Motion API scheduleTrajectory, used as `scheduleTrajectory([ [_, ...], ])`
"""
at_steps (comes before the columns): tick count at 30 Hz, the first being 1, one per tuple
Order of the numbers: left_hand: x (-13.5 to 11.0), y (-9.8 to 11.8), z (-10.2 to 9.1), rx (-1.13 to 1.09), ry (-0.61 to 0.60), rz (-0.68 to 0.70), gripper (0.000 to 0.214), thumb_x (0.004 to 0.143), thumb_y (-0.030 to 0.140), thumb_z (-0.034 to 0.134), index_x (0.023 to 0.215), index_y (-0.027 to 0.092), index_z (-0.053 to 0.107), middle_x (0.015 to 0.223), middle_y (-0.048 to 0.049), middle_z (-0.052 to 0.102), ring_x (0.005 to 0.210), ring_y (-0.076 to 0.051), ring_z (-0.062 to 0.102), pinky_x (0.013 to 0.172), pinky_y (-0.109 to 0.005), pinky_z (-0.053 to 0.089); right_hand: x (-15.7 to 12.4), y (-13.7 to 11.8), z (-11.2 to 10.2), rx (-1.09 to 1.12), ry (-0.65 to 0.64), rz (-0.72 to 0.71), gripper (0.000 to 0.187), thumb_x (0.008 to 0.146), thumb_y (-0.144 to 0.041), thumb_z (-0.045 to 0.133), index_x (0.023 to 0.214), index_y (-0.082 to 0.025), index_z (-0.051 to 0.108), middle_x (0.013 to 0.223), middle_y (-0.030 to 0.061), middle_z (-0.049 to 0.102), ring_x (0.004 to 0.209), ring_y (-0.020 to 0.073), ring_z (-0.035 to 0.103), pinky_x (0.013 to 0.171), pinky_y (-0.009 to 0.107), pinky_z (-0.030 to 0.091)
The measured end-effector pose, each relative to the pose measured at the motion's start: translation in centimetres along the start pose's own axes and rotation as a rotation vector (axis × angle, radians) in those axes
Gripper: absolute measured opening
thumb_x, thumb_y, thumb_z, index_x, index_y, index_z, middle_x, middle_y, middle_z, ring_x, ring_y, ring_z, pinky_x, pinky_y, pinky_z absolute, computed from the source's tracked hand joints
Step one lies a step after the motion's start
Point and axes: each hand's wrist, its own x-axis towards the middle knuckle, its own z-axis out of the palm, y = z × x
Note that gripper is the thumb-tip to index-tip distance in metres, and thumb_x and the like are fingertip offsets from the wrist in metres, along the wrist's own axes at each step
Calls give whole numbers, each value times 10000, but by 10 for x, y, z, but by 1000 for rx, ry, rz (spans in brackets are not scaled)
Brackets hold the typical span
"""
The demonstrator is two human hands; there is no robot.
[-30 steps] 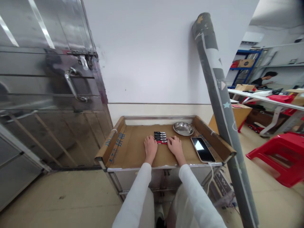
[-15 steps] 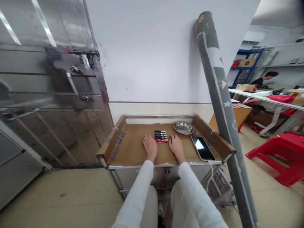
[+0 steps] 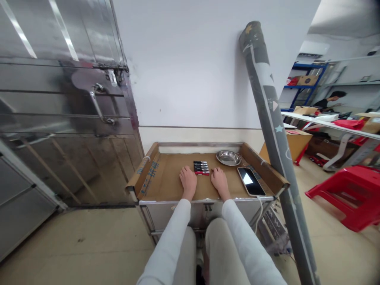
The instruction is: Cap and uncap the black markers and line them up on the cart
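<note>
Head view, the only feed I had. The pens (image 3: 201,166) sat mid-frame, slightly below centre, in a tight row on the cardboard-lined surface (image 3: 168,174): black ones, plus a red pen (image 3: 202,173) on the side nearest the bottom of the frame. The left hand (image 3: 188,182) lay palm down, left of the row, fingers loosely bent, gripping nothing; couldn't tell whether its inner edge touched the red pen. The right hand (image 3: 219,181) rested just beside the row's right ends, fingers a little curled, nothing visible in it. The hands were apart from each other, pens between.

Handling, my guess: light, stiff, hard to break. Barrels looked smooth and probably round, so likely to slip or roll if nudged. Best hold on one seemed a thumb-and-finger pinch at mid-barrel; for the lot, light even pressure on both ends, since a one-sided push could have skewed the row. I'd have avoided tugging the right ends, in case they were caps. Metal dish (image 3: 228,158) upper right of the pens, phone (image 3: 251,181) further right, both well apart from the row.
</note>
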Motion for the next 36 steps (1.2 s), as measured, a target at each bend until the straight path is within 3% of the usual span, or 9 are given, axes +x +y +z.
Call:
scheduleTrajectory([
  [4,-2,1,-8,-164,-126,292,178,884,92,414,979,170,543,1026,-81,584,997,-190,555,916,-322,419,-2,-3,-5,48,91,11,310,895,-108,368,1132,-93,567,1059,150,611,977,223,550,850,310,394],
  [6,-3,1,-8,-175,-184,375,175,880,93,429,975,180,548,1017,-72,583,990,-185,554,919,-323,418,-3,-4,-7,110,129,-19,320,886,-98,364,1145,-95,551,1086,146,598,980,217,549,855,305,401],
  [12,-3,-3,3,-110,-227,382,144,869,113,470,952,186,562,1025,-70,578,1000,-195,538,929,-341,407,-3,-2,-10,227,73,-146,271,897,-108,367,1019,-158,605,1016,91,589,896,176,554,839,269,406],
  [26,4,-2,11,-160,-230,387,108,887,149,488,913,184,586,995,-69,591,976,-195,551,905,-345,420,5,3,7,235,102,-157,147,923,-224,451,939,-166,585,944,74,645,911,194,571,821,282,400],
  [36,11,0,12,-288,-230,408,53,879,150,520,875,182,563,954,-51,593,952,-171,569,905,-313,445,8,1,4,185,53,-152,228,949,-247,412,898,-163,618,949,91,620,910,196,555,835,279,385],
])
